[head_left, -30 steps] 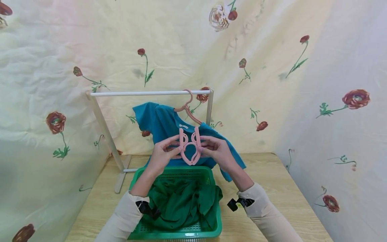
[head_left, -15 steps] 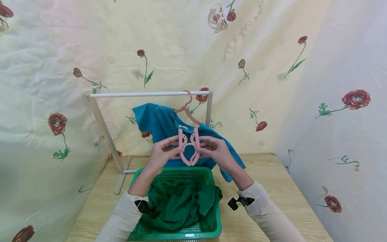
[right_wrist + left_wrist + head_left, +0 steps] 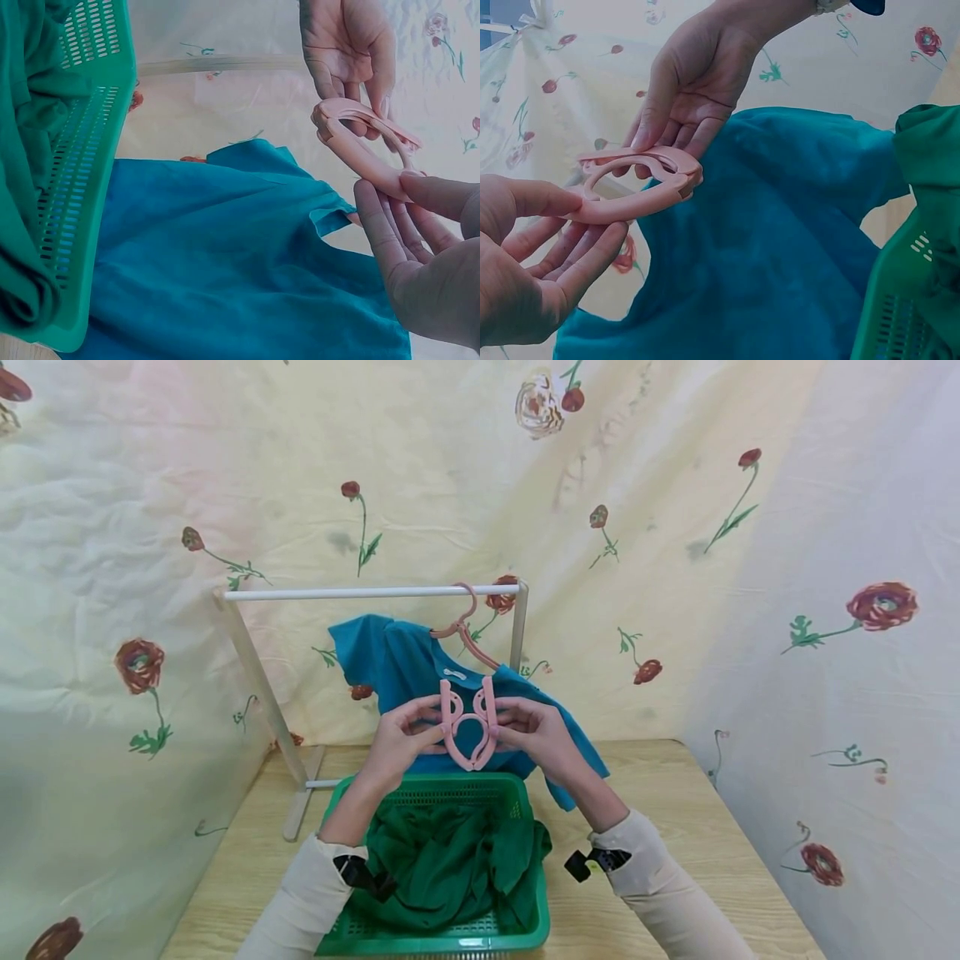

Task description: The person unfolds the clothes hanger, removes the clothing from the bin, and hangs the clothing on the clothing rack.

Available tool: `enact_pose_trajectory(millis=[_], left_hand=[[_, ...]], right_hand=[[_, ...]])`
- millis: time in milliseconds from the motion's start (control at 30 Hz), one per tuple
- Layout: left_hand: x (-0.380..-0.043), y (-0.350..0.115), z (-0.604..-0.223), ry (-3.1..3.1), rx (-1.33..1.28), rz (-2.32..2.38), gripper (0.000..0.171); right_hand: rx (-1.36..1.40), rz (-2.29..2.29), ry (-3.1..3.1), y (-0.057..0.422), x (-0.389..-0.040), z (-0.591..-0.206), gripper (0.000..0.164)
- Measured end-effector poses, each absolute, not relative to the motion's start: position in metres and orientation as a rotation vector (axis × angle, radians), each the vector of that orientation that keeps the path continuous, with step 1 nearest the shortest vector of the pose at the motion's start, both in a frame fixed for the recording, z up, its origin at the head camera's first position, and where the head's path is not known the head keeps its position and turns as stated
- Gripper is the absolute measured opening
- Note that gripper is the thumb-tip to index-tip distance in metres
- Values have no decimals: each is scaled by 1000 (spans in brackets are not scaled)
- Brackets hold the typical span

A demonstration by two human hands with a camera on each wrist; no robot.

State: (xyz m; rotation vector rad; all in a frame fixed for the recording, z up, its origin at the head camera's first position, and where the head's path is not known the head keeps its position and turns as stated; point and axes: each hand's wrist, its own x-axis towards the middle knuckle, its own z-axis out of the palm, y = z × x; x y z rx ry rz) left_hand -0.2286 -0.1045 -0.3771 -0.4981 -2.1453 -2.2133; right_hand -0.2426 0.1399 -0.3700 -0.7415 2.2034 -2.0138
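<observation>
A pink folding clothes hanger (image 3: 472,764), its arms folded up, is held in the air between both hands. My left hand (image 3: 397,739) pinches one folded arm between thumb and fingers. On the other arm, my right hand (image 3: 542,737) has the same kind of pinch. In the left wrist view the hanger (image 3: 641,204) lies nearly flat, hinge end toward the blue shirt (image 3: 757,240). Behind it in the head view, that blue T-shirt (image 3: 401,664) hangs on a second pink hanger (image 3: 467,635), its lower part hidden behind the hands and basket.
A white rail (image 3: 337,594) on a small garment rack carries the shirt. Below my forearms stands a green plastic basket (image 3: 542,935) with a dark green garment (image 3: 442,860) heaped inside, one part over its right rim. Both rest on a wooden table (image 3: 660,827) before flowered curtains (image 3: 675,610).
Both hands and the pink hanger stay almost in place, with only a very slight shift to the left. The grips, shirt and basket look the same.
</observation>
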Motion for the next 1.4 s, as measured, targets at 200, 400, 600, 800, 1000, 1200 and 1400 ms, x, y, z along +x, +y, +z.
enact_pose_trajectory(millis=[200,400,600,800,1000,1200,1400], left_hand=[[-228,-106,-377,-2135,-489,-2232,44],[-229,-109,-378,-2104,-444,-2260,43],[-229,-113,-380,-2063,-437,-2271,42],[-228,-118,-379,-1997,-400,-2287,41],[-227,-121,-375,-1946,-318,-2328,38],[-226,-124,-375,-1939,-294,-2331,31],[-226,-128,-378,-1931,-268,-2348,14]], right_hand=[[-741,-2032,2197,140,-243,-370,38],[-720,-2086,2150,142,-246,-373,36],[-681,-2106,2122,146,-246,-375,34],[-637,-2129,2087,152,-246,-375,30],[-631,-2152,2085,157,-246,-374,28],[-640,-2184,2068,159,-246,-375,24],[-672,-2241,2055,161,-247,-376,15]])
